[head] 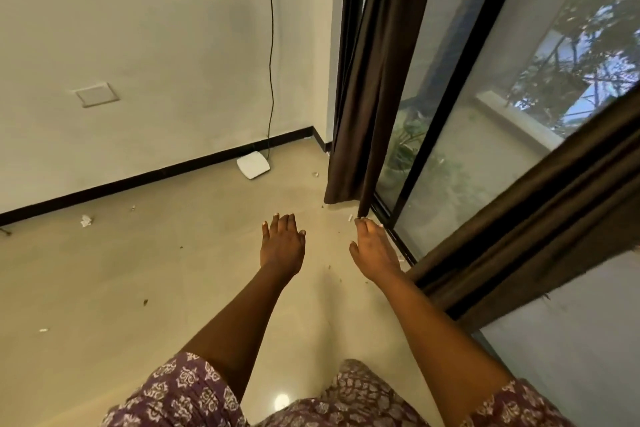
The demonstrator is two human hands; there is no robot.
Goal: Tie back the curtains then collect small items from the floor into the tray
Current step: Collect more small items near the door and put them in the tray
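Observation:
A dark brown curtain point(363, 97) hangs bunched in the corner by the glass door, its hem just above the floor. A second dark brown curtain point(540, 218) runs along the right side, close to me. My right hand point(374, 250) reaches forward, fingertips touching the lower edge of the corner curtain; I cannot tell if they pinch it. My left hand point(282, 243) is stretched out beside it, fingers spread, holding nothing. Small scraps lie on the floor: a crumpled white paper point(86, 220), a small white piece point(43, 330) and several dark bits. No tray is in view.
A white flat device point(252, 165) lies by the wall's black skirting with a black cable point(272, 45) running up the wall. The sliding glass door's black frame point(446, 97) stands at right. A wall plate point(96, 94) is on the left wall.

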